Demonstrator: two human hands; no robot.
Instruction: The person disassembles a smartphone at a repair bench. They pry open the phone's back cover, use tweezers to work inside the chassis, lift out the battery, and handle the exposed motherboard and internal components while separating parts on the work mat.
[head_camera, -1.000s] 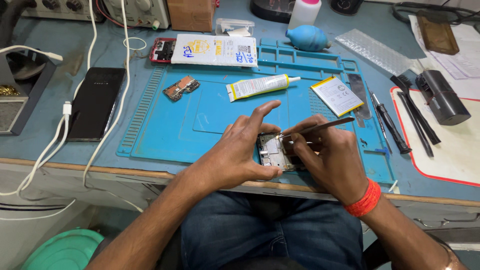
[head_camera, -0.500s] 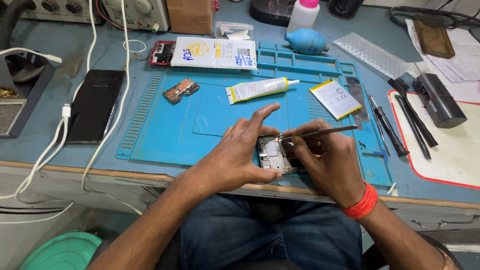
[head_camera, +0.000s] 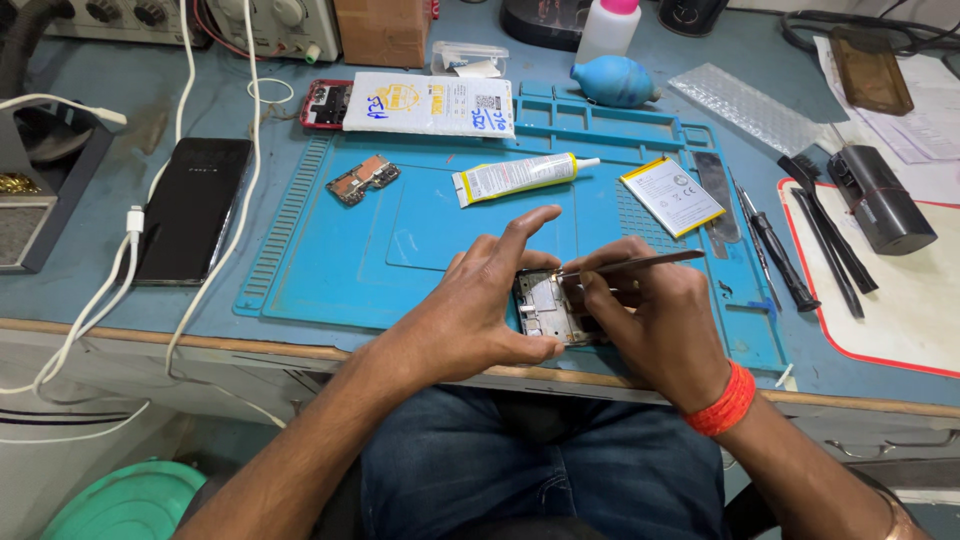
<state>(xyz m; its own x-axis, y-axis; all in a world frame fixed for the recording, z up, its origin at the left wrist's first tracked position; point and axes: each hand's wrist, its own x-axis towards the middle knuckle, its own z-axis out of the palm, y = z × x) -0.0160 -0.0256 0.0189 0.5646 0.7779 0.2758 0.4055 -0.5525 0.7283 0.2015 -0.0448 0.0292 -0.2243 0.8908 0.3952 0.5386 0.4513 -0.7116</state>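
Steadying the opened phone (head_camera: 548, 305) in my clamped left hand (head_camera: 470, 315), I gripped tweezers (head_camera: 630, 265) with my closed right hand (head_camera: 655, 320), tips angled toward nine o'clock for reach.

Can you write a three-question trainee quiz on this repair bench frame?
1. Which hand holds the thin metal tool?
2. True or false: the glue tube lies on the blue mat, apart from both hands.
3. What lies nearest the black phone: A) the white cables, B) the blue bulb blower, C) the small battery?

Key:
1. The right hand; the left hand steadies the opened phone frame.
2. True.
3. A.
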